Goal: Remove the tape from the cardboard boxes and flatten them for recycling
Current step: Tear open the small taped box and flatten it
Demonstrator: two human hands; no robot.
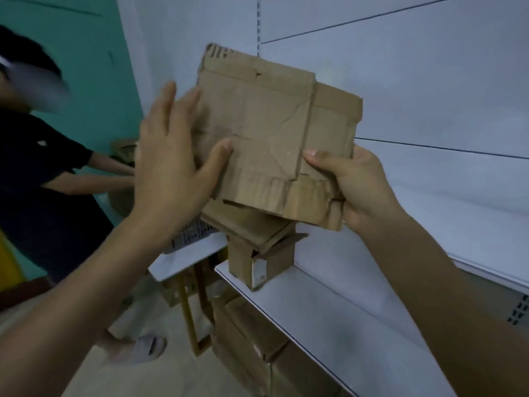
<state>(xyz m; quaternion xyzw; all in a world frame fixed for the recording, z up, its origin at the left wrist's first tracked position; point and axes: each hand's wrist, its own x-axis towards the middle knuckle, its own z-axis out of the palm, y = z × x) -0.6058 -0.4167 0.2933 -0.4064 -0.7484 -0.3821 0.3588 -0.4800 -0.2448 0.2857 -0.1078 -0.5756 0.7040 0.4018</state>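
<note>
No text could be read: dark print [215, 53] on the cardboard [266, 133] and a pale label [259, 272] on the small box [240, 260] were blurred.

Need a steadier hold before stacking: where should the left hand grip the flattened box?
Pinch the flattened box at its left edge, from the left: it is a thin sheet, the right hand holds its lower right corner, and the left hand lies open at that edge.

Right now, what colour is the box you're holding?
Plain brown cardboard box, seen best in the head view.
</note>
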